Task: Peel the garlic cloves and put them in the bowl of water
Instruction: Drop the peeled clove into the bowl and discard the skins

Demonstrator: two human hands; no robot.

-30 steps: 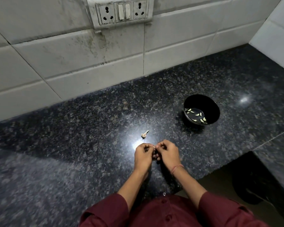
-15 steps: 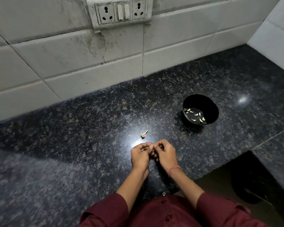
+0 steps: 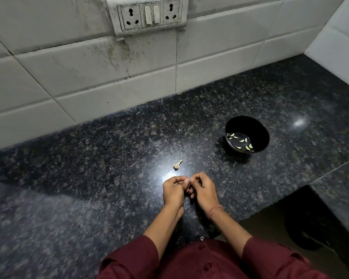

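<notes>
Several peeled cloves [image 3: 241,140], pale yellow-green and crescent-shaped, lay scattered in shallow water at the bottom of the black bowl [image 3: 259,129], most of them toward its near and right side. The bowl stood on the dark speckled counter [image 3: 89,178], to the right of and beyond the hands, well apart from them. One more garlic piece [image 3: 177,165] lay alone on the counter just beyond the hands, at the edge of a bright patch of reflected light. It was whitish and papery at its pointed tip and darker at its blunt end. The left hand [image 3: 174,191] and the right hand [image 3: 204,190] were drawn close together over the counter, knuckles up, all fingers curled in. Their thumbs and fingertips met on a small bit [image 3: 188,183] pinched between them, which showed only as a dark sliver, too hidden to tell clove from skin. A thin reddish thread [image 3: 215,210] circled the right wrist, and maroon sleeves [image 3: 129,258] covered both upper forearms. A tiny pale scrap [image 3: 201,237] lay at the counter's near edge.
</notes>
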